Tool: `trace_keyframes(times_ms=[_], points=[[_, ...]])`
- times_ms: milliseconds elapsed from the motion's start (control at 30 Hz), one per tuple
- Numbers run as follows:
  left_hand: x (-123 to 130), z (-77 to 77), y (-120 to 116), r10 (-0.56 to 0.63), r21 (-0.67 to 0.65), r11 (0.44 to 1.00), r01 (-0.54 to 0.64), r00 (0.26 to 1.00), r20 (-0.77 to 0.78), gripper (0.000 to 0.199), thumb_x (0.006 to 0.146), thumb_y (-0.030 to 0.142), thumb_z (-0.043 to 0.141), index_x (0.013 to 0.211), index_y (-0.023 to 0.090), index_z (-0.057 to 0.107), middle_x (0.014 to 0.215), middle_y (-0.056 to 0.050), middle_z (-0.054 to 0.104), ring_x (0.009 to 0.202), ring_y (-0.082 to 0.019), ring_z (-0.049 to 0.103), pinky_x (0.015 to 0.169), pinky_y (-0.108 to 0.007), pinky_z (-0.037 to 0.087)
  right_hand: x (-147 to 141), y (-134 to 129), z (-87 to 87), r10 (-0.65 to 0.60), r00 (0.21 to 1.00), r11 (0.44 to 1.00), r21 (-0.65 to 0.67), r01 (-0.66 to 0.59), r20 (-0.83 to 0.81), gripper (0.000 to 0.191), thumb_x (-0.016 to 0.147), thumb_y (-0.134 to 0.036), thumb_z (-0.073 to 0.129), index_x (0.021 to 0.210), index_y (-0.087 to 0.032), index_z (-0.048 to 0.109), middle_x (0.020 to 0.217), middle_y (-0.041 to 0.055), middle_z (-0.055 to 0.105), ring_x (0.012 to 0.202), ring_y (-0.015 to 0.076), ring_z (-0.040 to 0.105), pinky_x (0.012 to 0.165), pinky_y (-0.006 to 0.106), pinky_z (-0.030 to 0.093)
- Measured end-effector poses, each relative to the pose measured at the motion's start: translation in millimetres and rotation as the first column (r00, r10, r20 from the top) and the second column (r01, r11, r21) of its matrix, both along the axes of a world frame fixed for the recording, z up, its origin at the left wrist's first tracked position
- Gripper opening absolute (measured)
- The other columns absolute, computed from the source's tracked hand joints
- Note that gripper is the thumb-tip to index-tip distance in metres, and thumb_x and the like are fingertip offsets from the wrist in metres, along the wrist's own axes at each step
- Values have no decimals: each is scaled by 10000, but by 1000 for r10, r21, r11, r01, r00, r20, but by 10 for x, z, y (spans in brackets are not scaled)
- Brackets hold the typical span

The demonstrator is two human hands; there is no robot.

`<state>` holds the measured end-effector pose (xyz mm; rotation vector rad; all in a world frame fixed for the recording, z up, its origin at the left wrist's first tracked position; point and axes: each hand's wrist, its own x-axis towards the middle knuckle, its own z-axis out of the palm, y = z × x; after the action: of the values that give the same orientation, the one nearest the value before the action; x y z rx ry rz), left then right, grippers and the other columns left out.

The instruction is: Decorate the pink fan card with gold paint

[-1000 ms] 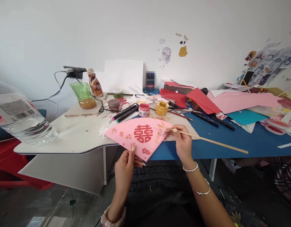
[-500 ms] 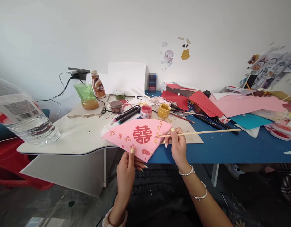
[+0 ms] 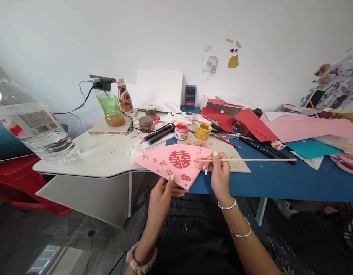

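Observation:
A pink fan-shaped paper (image 3: 160, 156) with a red double-happiness character, gold writing and a red flower is tilted toward me over the table edge. My left hand (image 3: 162, 194) grips its lower edge, thumb on top and fingers beneath. In my right hand (image 3: 220, 175) is a thin wooden paintbrush (image 3: 259, 160), pinched between thumb and fingers, its tip at the gold marks on the paper's right side. That hand is close to the paper's right edge. Behind the paper stand an open jar of red paint (image 3: 181, 132) and an open jar of yellow paint (image 3: 203, 131).
Black markers (image 3: 160, 135) lie left of the jars. A green cup (image 3: 111, 110) and a coffee bottle (image 3: 124, 97) stand farther back. A large water bottle (image 3: 35, 118) is at left. Red envelopes (image 3: 256, 125) and pink paper (image 3: 305, 124) pile up at right.
The view has shifted, so most things sit farther right in the picture. The brush tip has moved up slightly along the paper's right side. Both hands keep their hold.

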<state>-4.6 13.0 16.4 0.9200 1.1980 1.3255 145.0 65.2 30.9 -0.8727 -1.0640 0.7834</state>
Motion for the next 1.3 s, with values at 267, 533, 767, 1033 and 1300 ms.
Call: trace_keyframes(times_ms=[267,533,767,1033,1300], points=[[30,-69,51,67,39,997,-66,998,-19,378,676,502,634,809,155,567,537,16,618,532,-180,626,530,-279,523,137,58,78,-11,999,1000,27,10,39,282,857,-377,457,650,-207,369,463,-76,484,402,60,436,415,185,354],[32,-67,55,84,34,996,-83,996,-35,347,666,485,648,749,158,565,546,19,619,568,-181,633,566,-275,528,116,1,57,-32,994,999,4,32,105,294,866,-384,432,638,-203,390,443,-79,470,387,55,421,410,182,346],[45,-88,55,99,62,994,-94,992,-81,340,680,490,634,745,163,566,534,20,608,545,-174,616,579,-287,533,120,-1,9,-79,984,997,24,77,160,285,867,-387,430,650,-207,384,474,-67,514,382,56,428,405,188,348],[40,-116,59,84,58,995,-81,995,-57,341,696,490,624,798,168,569,602,9,645,594,-188,638,598,-297,540,138,16,-58,-70,976,997,54,60,205,268,866,-389,428,669,-216,376,466,-68,512,407,72,464,423,196,361],[33,-116,58,91,63,994,-86,993,-78,336,697,486,623,762,163,556,533,20,606,547,-174,619,584,-291,533,138,20,-73,-60,972,996,71,44,227,252,870,-370,428,679,-216,374,465,-74,499,413,74,475,423,198,350]])
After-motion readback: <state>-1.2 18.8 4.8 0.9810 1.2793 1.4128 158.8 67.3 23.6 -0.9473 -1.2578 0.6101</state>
